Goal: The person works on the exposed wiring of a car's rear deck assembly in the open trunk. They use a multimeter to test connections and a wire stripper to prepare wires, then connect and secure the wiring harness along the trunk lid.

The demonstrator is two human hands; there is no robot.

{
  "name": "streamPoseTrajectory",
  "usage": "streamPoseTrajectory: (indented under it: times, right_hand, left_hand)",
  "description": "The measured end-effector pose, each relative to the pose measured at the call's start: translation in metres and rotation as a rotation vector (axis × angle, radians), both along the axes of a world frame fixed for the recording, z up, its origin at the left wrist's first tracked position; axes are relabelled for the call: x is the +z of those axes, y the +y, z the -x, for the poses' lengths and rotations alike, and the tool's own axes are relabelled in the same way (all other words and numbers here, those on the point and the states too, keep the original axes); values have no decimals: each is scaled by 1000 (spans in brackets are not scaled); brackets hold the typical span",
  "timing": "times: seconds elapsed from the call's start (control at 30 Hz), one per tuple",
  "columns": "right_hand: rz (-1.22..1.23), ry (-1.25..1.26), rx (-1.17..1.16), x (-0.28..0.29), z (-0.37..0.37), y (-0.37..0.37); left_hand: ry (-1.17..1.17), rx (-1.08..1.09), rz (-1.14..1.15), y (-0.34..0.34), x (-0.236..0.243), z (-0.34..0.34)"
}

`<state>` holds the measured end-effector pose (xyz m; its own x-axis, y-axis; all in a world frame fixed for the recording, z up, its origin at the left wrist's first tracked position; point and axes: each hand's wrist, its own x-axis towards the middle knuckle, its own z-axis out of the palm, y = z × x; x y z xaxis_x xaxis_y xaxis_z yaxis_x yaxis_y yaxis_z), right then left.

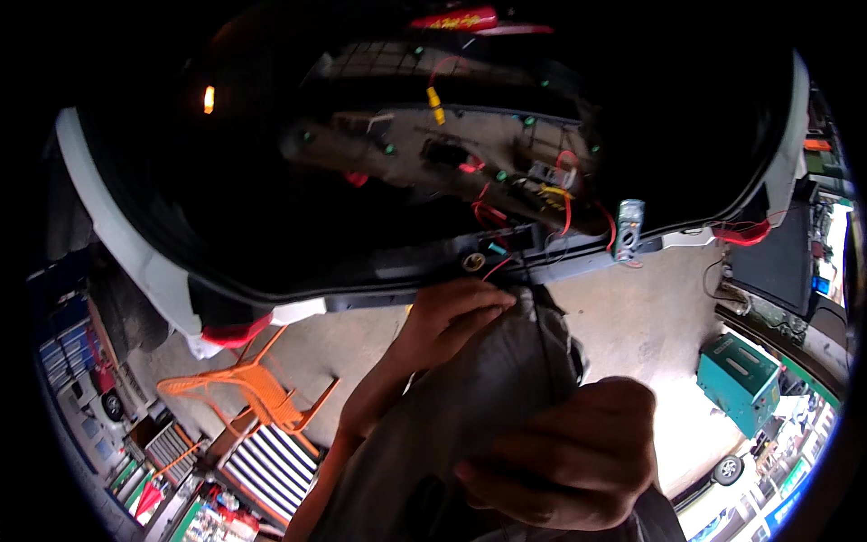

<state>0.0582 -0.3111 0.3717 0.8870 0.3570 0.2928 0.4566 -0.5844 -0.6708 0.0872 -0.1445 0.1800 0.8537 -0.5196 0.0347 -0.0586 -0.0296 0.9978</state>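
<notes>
My left hand (452,318) is at the sill of a car's open rear, fingers pinched together just below a red wire (497,267); what they hold is hidden. Closer to me, my right hand (578,456) is raised in front of my grey clothing (470,388) with its fingers curled closed, and anything inside them is out of sight. Beside the left hand, on the sill, lies a small ring-shaped item (473,262). A multimeter (629,230) stands on the sill to the right. Further in is a trim panel (406,135) with green clips and several red wires.
A yellow clip (436,105) on a red lead hangs over the panel. Red tail lights (237,332) flank the opening. An orange chair (262,388) stands at the left, a green box-shaped machine (739,384) at the right. A dark flat panel (772,257) is at the far right.
</notes>
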Motion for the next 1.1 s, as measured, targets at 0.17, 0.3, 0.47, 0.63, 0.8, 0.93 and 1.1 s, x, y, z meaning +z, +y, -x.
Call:
streamPoseTrajectory:
  times: [0.17,0.3,0.47,0.63,0.8,0.93,1.1]
  right_hand:
    - [-249,-238,162,-7,-9,2]
    - [-203,-271,250,0,-11,-5]
    - [-31,-312,348,13,-6,-16]
    - [40,-267,382,25,-7,-19]
    - [46,-300,390,24,-5,-25]
    - [71,-275,380,31,-6,-26]
    - [96,-432,428,20,-4,-46]
  left_hand:
    - [-89,52,17,7,17,5]
    - [-102,69,38,7,23,6]
    - [-140,82,30,4,25,11]
    - [-221,180,38,0,41,12]
    - [-239,242,87,-7,56,16]
    - [-480,288,113,-16,58,13]
    - [-680,161,182,-21,85,15]
